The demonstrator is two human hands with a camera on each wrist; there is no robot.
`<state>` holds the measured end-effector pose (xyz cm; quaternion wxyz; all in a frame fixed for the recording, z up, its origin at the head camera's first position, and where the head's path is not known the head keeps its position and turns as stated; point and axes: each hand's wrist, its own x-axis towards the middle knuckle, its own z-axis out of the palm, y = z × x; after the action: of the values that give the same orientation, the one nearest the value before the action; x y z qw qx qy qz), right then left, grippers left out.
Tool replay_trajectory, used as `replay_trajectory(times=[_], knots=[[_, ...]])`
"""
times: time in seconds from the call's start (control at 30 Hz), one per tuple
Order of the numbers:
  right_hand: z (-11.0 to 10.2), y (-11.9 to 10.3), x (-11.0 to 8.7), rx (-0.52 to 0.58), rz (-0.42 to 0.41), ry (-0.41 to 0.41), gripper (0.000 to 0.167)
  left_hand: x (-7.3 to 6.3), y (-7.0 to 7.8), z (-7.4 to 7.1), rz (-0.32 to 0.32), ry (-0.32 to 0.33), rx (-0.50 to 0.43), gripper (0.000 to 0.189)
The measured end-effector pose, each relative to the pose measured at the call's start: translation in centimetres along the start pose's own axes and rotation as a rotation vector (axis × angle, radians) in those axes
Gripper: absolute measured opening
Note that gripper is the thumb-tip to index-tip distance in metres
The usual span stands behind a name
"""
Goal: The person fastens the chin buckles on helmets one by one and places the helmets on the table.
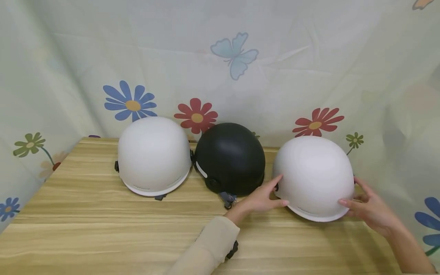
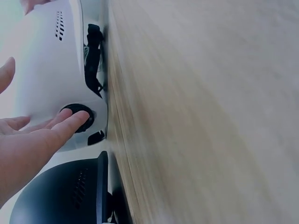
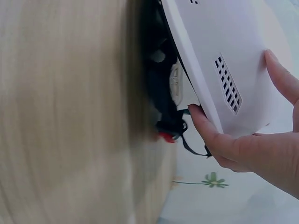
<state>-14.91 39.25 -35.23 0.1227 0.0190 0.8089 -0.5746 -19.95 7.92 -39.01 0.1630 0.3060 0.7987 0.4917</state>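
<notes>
Both hands are at the right-hand white helmet (image 1: 314,179), one on each side. My left hand (image 1: 262,196) lies along its left side. In the left wrist view the fingers (image 2: 70,123) are extended and touch the round black fitting (image 2: 80,116) on the shell. The right hand (image 1: 372,210) holds the opposite side. In the right wrist view, its thumb (image 3: 282,79) is on the shell and the fingers are at the rim, beside a vent (image 3: 228,85). A dark strap with a red buckle part (image 3: 167,136) hangs below the shell; the inside is hidden.
A black helmet (image 1: 230,156) stands just left of the held one, its grey buckle (image 1: 227,198) on the wooden table (image 1: 103,229). Another white helmet (image 1: 154,154) stands farther left. A flowered curtain (image 1: 275,88) hangs behind. The left sleeve partly covers a small black object (image 1: 232,250).
</notes>
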Motion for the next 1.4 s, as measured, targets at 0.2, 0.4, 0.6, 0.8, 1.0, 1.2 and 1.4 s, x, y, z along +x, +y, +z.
replay_trajectory(times=[0.2,0.4,0.6,0.8,1.0,1.2,1.4], knots=[[0.2,1.6,0.8,0.155,-0.012,-0.040,0.096,0.3,-0.2,0.2,-0.003,0.007,-0.015,0.076],[0.9,2.9,1.5,0.245,-0.044,-0.052,0.097,0.5,-0.2,0.4,-0.019,0.029,0.020,0.075],[1.5,3.2,2.1,0.302,-0.034,-0.047,0.097,0.8,-0.3,0.5,-0.048,0.039,0.030,0.075],[1.8,3.1,2.6,0.299,-0.027,-0.007,0.095,1.0,-0.6,0.4,-0.082,0.033,0.020,0.073],[2.0,3.0,3.0,0.247,-0.030,0.031,0.094,1.1,-0.8,0.4,-0.118,0.032,-0.005,0.073],[2.1,3.0,2.8,0.145,-0.034,0.080,0.092,1.0,-1.0,0.2,-0.136,0.024,-0.006,0.071],[2.3,2.6,2.5,-0.067,-0.055,0.135,0.087,0.4,-1.0,-0.4,-0.130,-0.007,0.034,0.071]])
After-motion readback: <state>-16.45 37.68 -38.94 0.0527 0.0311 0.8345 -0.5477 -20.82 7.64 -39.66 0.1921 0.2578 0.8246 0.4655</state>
